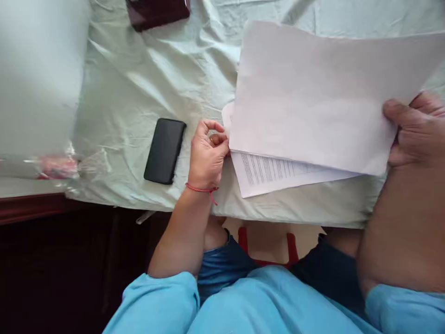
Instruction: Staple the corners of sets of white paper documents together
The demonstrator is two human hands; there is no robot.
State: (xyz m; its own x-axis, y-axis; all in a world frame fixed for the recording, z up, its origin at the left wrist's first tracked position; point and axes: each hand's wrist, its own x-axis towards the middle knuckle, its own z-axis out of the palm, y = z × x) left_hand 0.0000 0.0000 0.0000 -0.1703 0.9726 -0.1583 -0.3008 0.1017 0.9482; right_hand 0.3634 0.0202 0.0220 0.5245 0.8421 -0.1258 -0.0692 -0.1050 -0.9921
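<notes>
My right hand [417,127] grips the right edge of a blank-faced stack of paper sheets [313,97], thumb on top. At the lower left corner of that stack, my left hand [208,150] has its fingers curled in and pressed near the edge. Whether paper lies between its fingertips is hard to see. Beneath the stack, a printed sheet [264,174] with lines of text sticks out at an angle towards me. A black smartphone [165,150] lies on the cloth to the left of my left hand.
A pale, wrinkled tablecloth [132,102] covers the table, its front edge close to my lap. At the back left stands a dark maroon object [158,13]. Clear plastic with a red patch [57,167] lies at the left. A red stool [292,248] shows under me.
</notes>
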